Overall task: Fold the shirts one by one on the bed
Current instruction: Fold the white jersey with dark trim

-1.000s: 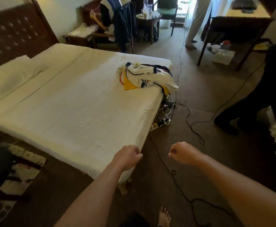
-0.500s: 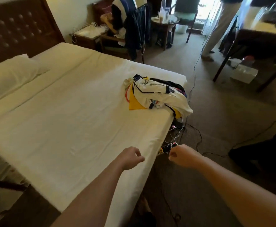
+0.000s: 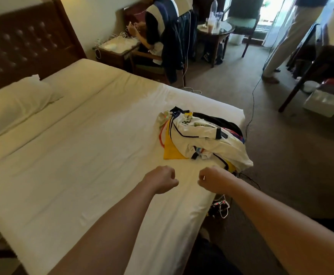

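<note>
A loose pile of shirts lies near the right corner of the bed. A white shirt with dark trim is on top, a yellow one pokes out beneath, and a dark one sits at the back. My left hand hovers over the white sheet just in front of the pile, fingers curled into a fist, holding nothing. My right hand is beside it near the bed's right edge, also a fist with nothing in it. Neither hand touches the shirts.
A pillow lies at the head of the bed on the left. Cables and a power strip lie on the carpet by the bed's right side. A seated person and a standing person are beyond the bed.
I have come closer to the bed. Both fists moved forward from the bed's corner and the floor to just short of the shirt pile, and drew closer together.
</note>
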{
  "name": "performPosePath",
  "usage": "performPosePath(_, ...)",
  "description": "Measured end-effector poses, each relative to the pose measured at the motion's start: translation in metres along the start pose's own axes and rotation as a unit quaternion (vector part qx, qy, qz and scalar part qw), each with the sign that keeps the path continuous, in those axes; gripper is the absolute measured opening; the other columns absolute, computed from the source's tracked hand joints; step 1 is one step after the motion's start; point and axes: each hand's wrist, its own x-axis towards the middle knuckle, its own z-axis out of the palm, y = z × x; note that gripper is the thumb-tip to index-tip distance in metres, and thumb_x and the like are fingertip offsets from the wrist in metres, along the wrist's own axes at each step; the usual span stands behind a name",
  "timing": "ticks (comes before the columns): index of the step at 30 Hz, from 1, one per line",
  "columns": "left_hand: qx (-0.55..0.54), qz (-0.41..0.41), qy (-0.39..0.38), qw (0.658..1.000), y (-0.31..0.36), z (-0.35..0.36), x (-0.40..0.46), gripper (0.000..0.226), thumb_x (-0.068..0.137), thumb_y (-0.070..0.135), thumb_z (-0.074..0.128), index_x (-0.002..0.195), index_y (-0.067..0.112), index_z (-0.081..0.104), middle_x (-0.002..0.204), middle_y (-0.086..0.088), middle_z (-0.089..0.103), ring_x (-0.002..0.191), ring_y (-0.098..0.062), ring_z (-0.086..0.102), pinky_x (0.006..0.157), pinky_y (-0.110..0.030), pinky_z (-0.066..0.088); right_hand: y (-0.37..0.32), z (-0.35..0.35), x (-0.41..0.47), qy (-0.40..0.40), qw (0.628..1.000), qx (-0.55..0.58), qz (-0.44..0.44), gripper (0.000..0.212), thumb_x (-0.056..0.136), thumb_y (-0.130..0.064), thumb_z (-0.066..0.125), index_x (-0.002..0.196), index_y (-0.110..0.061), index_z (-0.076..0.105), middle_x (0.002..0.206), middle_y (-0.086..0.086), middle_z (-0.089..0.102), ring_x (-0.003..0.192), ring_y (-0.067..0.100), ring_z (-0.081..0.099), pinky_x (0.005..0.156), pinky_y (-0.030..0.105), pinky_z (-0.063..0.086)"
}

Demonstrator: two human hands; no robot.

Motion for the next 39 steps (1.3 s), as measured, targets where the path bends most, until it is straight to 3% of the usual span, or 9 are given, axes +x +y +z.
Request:
performPosePath(9,-0.007,-0.063,0.003,0.998,-0.006,-0.055,0.150,0.032,0.095,0.043,0.057,0.115,0.020,0.066,0.120,-0.004,0.066,0.103,-0.023,0.063,0.085,-0.038,0.054,0.051,-0.063,0.177,-0.007,1.000,-0.016,-0.022,0.025,0.098,-0.032,0.051,0.104,-0.015,0.068,0.097,0.002,0.061,0.087,0.021,0.060,0.079,0.034,0.054)
performPosePath(16,-0.031,-0.108,-0.019,0.993,-0.032,-0.072,0.267,0.034,0.096,0.044,0.056,0.122,0.023,0.065,0.124,-0.002,0.066,0.106,-0.021,0.063,0.088,-0.039,0.054,0.086,-0.080,0.333,-0.084,0.996,0.020,0.017,0.030,0.097,-0.031,0.052,0.116,-0.013,0.068,0.111,0.008,0.067,0.101,0.028,0.065,0.089,0.040,0.056)
performPosePath(21,-0.044,-0.154,-0.041,0.986,-0.071,-0.065,0.328,0.032,0.096,0.045,0.055,0.119,0.025,0.065,0.121,-0.003,0.067,0.103,-0.021,0.063,0.089,-0.041,0.055,0.107,-0.061,0.415,-0.074,0.997,0.031,0.010,0.030,0.094,-0.026,0.055,0.119,-0.015,0.064,0.118,0.008,0.061,0.103,0.026,0.060,0.085,0.034,0.052)
performPosePath(25,-0.065,-0.182,-0.066,0.979,-0.092,-0.045,0.359,0.033,0.096,0.044,0.056,0.121,0.024,0.065,0.122,-0.002,0.066,0.105,-0.022,0.062,0.090,-0.041,0.054,0.122,-0.038,0.460,-0.012,0.999,-0.003,0.030,0.052,0.090,-0.035,0.062,0.138,-0.020,0.049,0.137,0.011,0.043,0.128,0.033,0.043,0.098,0.044,0.044)
performPosePath(29,-0.083,-0.194,-0.087,0.974,-0.102,-0.018,0.374,0.032,0.096,0.043,0.056,0.120,0.023,0.065,0.119,-0.003,0.066,0.103,-0.023,0.063,0.088,-0.042,0.055,0.139,-0.016,0.481,-0.030,0.996,-0.073,0.047,0.093,0.079,-0.055,0.074,0.151,-0.027,0.021,0.148,0.010,0.029,0.136,0.038,0.033,0.106,0.053,0.036)
performPosePath(31,-0.087,-0.194,-0.097,0.972,-0.103,-0.007,0.374,0.031,0.096,0.043,0.056,0.118,0.024,0.066,0.118,-0.003,0.067,0.101,-0.023,0.063,0.087,-0.042,0.055,0.148,-0.010,0.484,-0.016,0.992,-0.123,0.037,0.077,0.086,-0.041,0.070,0.148,-0.025,0.027,0.145,0.010,0.038,0.131,0.037,0.041,0.103,0.051,0.039)
performPosePath(34,-0.081,-0.190,-0.105,0.973,-0.105,-0.003,0.370,0.029,0.095,0.044,0.055,0.116,0.026,0.065,0.118,-0.003,0.066,0.100,-0.024,0.063,0.086,-0.042,0.055,0.151,-0.024,0.492,0.012,0.990,-0.142,0.011,0.027,0.093,-0.016,0.055,0.120,-0.020,0.058,0.114,0.007,0.064,0.102,0.028,0.060,0.085,0.040,0.050)
performPosePath(37,-0.074,-0.202,-0.091,0.972,-0.108,-0.020,0.357,0.030,0.096,0.045,0.055,0.117,0.026,0.064,0.120,-0.003,0.066,0.102,-0.024,0.063,0.086,-0.040,0.054,0.139,-0.052,0.495,0.006,0.996,-0.084,0.016,0.018,0.089,-0.009,0.053,0.103,-0.016,0.062,0.099,0.009,0.064,0.087,0.028,0.059,0.076,0.037,0.054)
performPosePath(39,-0.083,-0.214,-0.070,0.971,-0.108,-0.037,0.344,0.030,0.096,0.044,0.055,0.117,0.025,0.064,0.121,-0.002,0.065,0.102,-0.024,0.062,0.086,-0.039,0.053,0.122,-0.076,0.490,-0.033,0.981,-0.177,-0.073,0.019,0.090,-0.005,0.050,0.102,-0.011,0.063,0.101,0.011,0.064,0.088,0.030,0.061,0.074,0.034,0.052)
